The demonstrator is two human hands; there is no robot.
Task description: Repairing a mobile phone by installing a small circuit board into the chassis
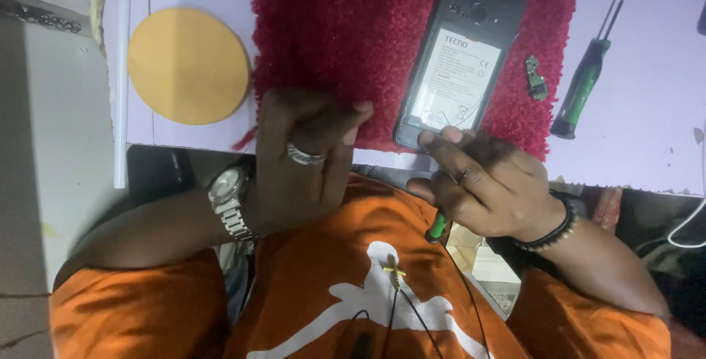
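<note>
A dark phone with its back cover off lies on a red fluffy mat, its white-labelled battery facing up. My right hand, with a black bracelet on the wrist, is closed around a green-handled screwdriver, and one of its fingertips rests on the phone's near edge. My left hand, wearing a ring and a metal watch, hovers over the mat's near edge left of the phone. Its fingers are curled with thumb and forefinger pinched together. I cannot tell whether anything small is between them.
A small green circuit part lies on the mat's right edge. A green-handled tool with two thin prongs rests on the pale table to the right. A round yellow disc sits at the left. A white cable hangs at the right.
</note>
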